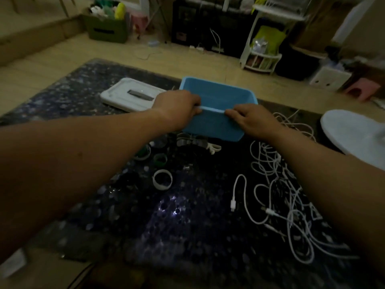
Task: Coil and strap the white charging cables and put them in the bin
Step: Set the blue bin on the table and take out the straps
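The white charging cables (279, 184) lie in a loose tangle on the right side of the dark table (187, 226), none coiled or strapped, and none can be seen in the bin. The blue bin (212, 126) sits at the far middle. The left hand (177, 105) and right hand (254, 119) each grip its near rim, fingers curled over the edge. This looks like setup, placing the bin before any coiling starts. The next move calls for letting go, drawing one cable free of the tangle and taking a strap. Ring-shaped straps, one white (163, 180), lie near-left of the bin. A white lid (129, 97) rests far left. No writing is readable.
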